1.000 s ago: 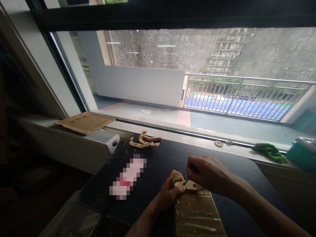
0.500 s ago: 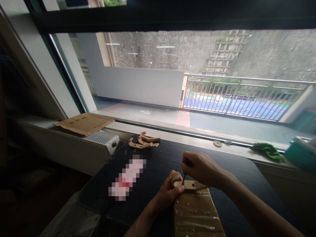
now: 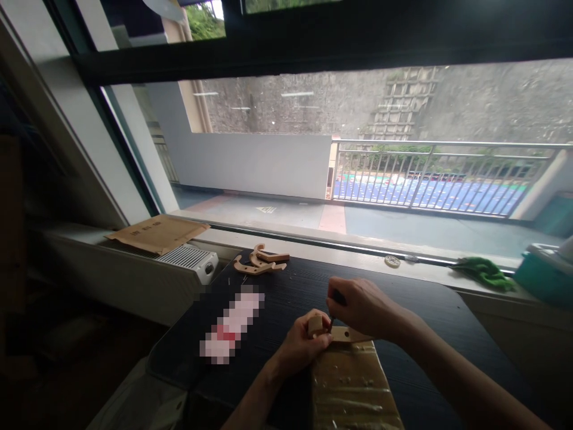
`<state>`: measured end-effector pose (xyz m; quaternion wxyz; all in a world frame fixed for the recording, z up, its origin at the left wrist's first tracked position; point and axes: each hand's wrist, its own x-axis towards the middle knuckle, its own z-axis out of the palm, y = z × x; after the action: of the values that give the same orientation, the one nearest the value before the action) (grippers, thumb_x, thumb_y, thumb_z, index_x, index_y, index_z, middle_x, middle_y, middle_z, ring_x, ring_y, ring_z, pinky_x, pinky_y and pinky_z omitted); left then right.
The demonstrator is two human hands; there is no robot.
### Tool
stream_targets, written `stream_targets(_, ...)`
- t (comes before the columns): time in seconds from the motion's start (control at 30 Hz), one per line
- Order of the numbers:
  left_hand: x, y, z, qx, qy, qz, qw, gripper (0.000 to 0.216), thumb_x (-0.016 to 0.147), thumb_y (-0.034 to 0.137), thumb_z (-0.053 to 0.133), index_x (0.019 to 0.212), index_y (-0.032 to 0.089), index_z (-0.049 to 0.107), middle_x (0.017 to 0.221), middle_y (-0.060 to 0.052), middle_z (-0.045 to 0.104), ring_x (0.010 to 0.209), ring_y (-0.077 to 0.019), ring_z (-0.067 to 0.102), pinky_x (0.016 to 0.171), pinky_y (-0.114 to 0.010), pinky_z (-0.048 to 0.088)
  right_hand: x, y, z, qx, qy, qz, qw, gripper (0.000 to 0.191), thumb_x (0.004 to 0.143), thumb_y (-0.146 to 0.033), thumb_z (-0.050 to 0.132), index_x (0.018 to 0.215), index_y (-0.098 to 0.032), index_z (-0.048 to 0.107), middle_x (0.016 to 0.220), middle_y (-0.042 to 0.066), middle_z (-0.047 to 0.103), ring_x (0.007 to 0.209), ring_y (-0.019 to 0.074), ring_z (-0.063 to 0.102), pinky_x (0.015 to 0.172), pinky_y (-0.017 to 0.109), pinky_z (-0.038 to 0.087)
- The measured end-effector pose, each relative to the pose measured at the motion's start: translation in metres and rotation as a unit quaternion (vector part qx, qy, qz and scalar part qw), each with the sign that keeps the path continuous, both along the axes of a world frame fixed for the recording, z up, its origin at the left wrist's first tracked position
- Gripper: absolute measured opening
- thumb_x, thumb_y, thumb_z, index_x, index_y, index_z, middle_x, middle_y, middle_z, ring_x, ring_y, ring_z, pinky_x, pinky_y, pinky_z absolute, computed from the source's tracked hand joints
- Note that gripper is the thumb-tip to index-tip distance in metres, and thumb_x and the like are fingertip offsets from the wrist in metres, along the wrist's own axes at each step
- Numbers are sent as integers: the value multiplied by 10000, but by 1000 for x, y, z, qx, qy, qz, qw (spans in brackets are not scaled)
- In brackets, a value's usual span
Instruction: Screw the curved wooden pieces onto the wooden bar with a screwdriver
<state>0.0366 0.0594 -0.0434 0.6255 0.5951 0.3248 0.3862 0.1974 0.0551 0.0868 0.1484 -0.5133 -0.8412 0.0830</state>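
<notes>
A small curved wooden piece (image 3: 342, 333) lies on the far end of a tape-wrapped brown block (image 3: 351, 385) on the dark table (image 3: 286, 292). My left hand (image 3: 302, 343) is closed round the piece's rounded left end, pinning it to the block. My right hand (image 3: 362, 307) is closed on a thin dark-handled tool (image 3: 333, 313) whose tip stands on the wooden piece. Both forearms reach in from the bottom right.
Several similar curved wooden pieces (image 3: 259, 263) lie at the table's far edge. A blurred pink-white patch (image 3: 233, 322) is on the table's left part. A cardboard sheet (image 3: 159, 233) rests on a white heater (image 3: 190, 260). A green cloth (image 3: 486, 272) and a teal box (image 3: 544, 275) sit on the sill.
The view has tilted slightly upward. My right hand has shifted a little left and up with the tool still on the wooden piece; my left hand keeps its hold.
</notes>
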Motion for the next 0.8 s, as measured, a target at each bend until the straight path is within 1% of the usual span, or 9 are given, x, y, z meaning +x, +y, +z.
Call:
stream_targets(0.23, -1, 3, -7, -51, -25, -2, 998, 249, 681, 278, 711, 839, 143, 574, 682, 37, 462, 607, -82, 356, 594, -216, 290, 4, 0, 0, -6, -1, -9, 1000, 97, 803, -228, 507, 722, -199, 552, 547, -56, 458, 492, 78, 299, 487, 239, 188)
stream_targets(0.33, -1, 4, -7, -72, -36, -5, 997, 267, 654, 278, 735, 823, 141, 581, 721, 23, 499, 641, -92, 404, 630, -222, 319, 4, 1, 0, -7, 0, -6, 1000, 102, 802, -223, 500, 712, -200, 543, 542, -58, 447, 491, 78, 292, 490, 239, 189)
stream_targets(0.47, -2, 4, -4, -92, -47, -13, 995, 273, 648, 284, 738, 826, 143, 587, 756, 12, 528, 678, -106, 445, 670, -235, 346, 2, 3, 1, -14, 0, 4, 1000, 125, 817, -236, 488, 711, -195, 540, 551, -52, 468, 489, 74, 310, 490, 237, 192)
stream_targets(0.7, 0, 6, -4, -89, -40, -17, 995, 261, 634, 263, 748, 775, 145, 563, 771, 12, 535, 683, -106, 443, 670, -238, 344, -3, 2, 1, -19, -8, -1, 1000, 99, 815, -224, 488, 737, -195, 540, 573, -47, 489, 504, 77, 333, 490, 238, 202)
stream_targets(0.8, -1, 7, -3, -81, -36, -20, 996, 240, 644, 257, 737, 764, 144, 563, 762, 15, 531, 687, -106, 441, 671, -234, 344, -3, 3, 6, -29, -15, 8, 999, 124, 826, -225, 472, 739, -192, 554, 576, -41, 501, 508, 80, 346, 490, 235, 222)
